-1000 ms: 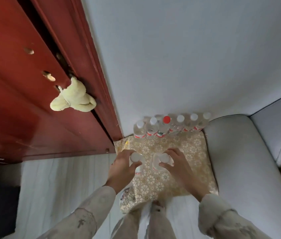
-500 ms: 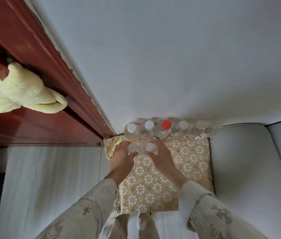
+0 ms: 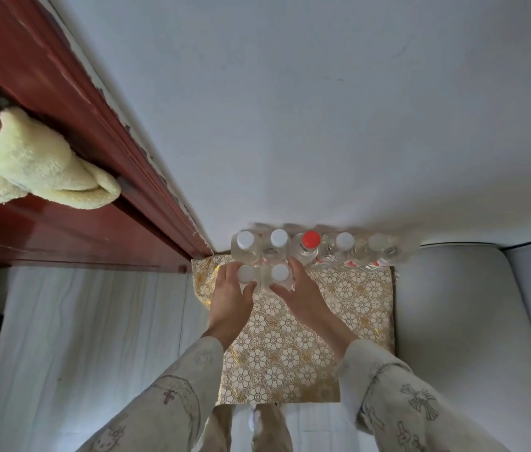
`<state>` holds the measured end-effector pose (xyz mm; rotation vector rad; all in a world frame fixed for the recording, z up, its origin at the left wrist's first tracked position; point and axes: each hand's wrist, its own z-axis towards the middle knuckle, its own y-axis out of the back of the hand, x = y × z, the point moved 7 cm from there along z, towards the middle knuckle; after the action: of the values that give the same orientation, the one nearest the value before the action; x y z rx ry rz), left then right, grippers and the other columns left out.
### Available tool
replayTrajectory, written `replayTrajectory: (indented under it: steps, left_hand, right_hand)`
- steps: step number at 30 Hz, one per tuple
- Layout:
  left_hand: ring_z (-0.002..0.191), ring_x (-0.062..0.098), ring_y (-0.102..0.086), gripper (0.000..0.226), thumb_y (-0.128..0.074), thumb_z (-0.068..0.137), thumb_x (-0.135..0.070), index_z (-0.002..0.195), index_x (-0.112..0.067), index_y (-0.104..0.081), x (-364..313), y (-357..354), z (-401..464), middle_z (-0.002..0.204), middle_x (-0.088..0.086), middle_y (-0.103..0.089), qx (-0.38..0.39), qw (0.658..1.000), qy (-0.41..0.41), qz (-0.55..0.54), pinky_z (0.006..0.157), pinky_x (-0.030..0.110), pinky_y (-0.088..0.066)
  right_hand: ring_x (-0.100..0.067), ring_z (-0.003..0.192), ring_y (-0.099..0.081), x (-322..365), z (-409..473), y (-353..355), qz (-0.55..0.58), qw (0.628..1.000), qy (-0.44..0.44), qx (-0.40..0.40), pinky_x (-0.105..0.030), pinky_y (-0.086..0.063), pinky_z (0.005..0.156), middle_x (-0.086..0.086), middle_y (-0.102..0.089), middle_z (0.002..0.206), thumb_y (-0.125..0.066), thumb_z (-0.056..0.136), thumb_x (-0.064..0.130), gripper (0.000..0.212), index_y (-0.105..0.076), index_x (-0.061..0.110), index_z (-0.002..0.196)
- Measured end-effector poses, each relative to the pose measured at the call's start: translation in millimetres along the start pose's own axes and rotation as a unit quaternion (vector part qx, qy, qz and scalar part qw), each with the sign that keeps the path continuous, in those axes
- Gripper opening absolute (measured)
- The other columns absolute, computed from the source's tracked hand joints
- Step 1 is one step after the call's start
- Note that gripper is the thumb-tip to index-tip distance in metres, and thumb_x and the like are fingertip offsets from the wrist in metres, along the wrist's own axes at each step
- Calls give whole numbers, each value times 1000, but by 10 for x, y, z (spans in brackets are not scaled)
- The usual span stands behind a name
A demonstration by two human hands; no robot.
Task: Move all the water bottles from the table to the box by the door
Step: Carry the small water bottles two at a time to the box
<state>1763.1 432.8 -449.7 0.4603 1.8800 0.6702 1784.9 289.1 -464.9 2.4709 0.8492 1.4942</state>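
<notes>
**Nearly set: two bottles going down in front of the row**

Now I have my left hand (image 3: 231,296) curled around one white-capped clear plastic water bottle (image 3: 246,274) and my right hand (image 3: 296,290) around its twin (image 3: 279,275), both standing just in front of the back row of bottles (image 3: 309,251) on the gold flower-patterned box top (image 3: 290,347) beside the dark red wooden door (image 3: 71,203). I judge this the placing step; next I should loosen both grips without tipping them, then go back for more. Compared with half a second ago, the hands sit about where they were, only the view has closed in.
</notes>
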Motion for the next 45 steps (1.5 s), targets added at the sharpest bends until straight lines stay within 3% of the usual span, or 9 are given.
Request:
replayTrajectory:
  steps: [3, 6, 11, 17, 20, 24, 33, 37, 45]
  left_hand:
    - [118, 27, -47, 55, -60, 83, -13, 131, -11, -34, 70, -12, -68, 136, 9, -44, 45, 999, 11, -7, 95, 36, -39]
    - [132, 28, -38, 70, -59, 84, -16, 141, -18, -19, 171, 18, -213, 144, 8, -38, 69, 995, 57, -49, 107, 44, -31]
    - [115, 23, -52, 44, -53, 89, -24, 129, -8, -42, 481, 48, -822, 128, 12, -55, 81, 976, 172, -108, 92, 30, -41]
    - [91, 25, -59, 29, -51, 90, -10, 114, 4, -55, 782, 415, -2127, 104, 15, -63, -76, 915, 302, -258, 75, 36, -48]
    - [79, 20, -54, 27, -45, 93, -12, 113, 4, -54, 1019, 561, -2950, 98, 10, -59, -133, 858, 357, -346, 59, 25, -37]
    - [88, 23, -54, 26, -43, 94, -16, 114, -5, -55, 1340, 876, -4113, 100, 11, -61, -271, 772, 399, -414, 63, 24, -39]
    - [86, 20, -60, 18, -46, 93, -18, 106, -12, -57, 1668, 834, -6965, 93, 5, -65, -512, 602, 398, -466, 68, 25, -43]
    - [83, 20, -60, 19, -45, 93, -14, 108, -9, -57, 1706, 542, -8253, 95, 8, -65, -579, 553, 402, -444, 68, 24, -44]
    - [88, 23, -60, 23, -43, 93, -13, 113, -7, -55, 1513, -292, -10393, 98, 12, -64, -715, 349, 437, -418, 71, 28, -46]
  right_hand:
    - [-3, 124, -29, 17, -191, -47, 12, 1000, -14, -7, -27, -25, 102, 11, -31, 142, -61, 84, 24, 79, -8, 29, 143]
    - [-19, 138, -26, -138, -459, -130, 11, 998, -66, -8, -39, -25, 112, 0, -21, 153, -56, 87, 27, 76, -7, 27, 145]
    - [-17, 122, -46, -318, -1014, -234, -4, 996, -74, 56, -29, -38, 99, -3, -46, 139, -48, 92, 29, 46, -35, 17, 134]
    - [-20, 103, -59, -139, -1730, -539, -31, 983, -37, 176, -37, -49, 93, -6, -60, 115, -47, 93, 27, 33, -48, 13, 122]
    - [-20, 100, -60, 47, -2097, -855, -83, 965, 12, 248, -36, -51, 90, -4, -61, 108, -49, 91, 29, 32, -52, 12, 118]
    - [-18, 86, -63, 292, -2626, -1384, -119, 933, 62, 333, -34, -52, 79, -4, -65, 92, -50, 91, 19, 23, -55, 8, 110]
    - [-16, 72, -60, 346, -4679, -2712, -198, 809, 148, 534, -25, -46, 64, -5, -63, 81, -47, 92, 13, 11, -55, 10, 99]
    - [-13, 69, -60, 21, -5977, -3258, -242, 723, 193, 618, -23, -45, 61, 0, -64, 78, -48, 92, 13, 9, -57, 13, 93]
    - [-13, 65, -61, -940, -8408, -3835, -315, 527, 257, 746, -23, -48, 59, -8, -66, 82, -49, 91, 11, 13, -57, 8, 101]
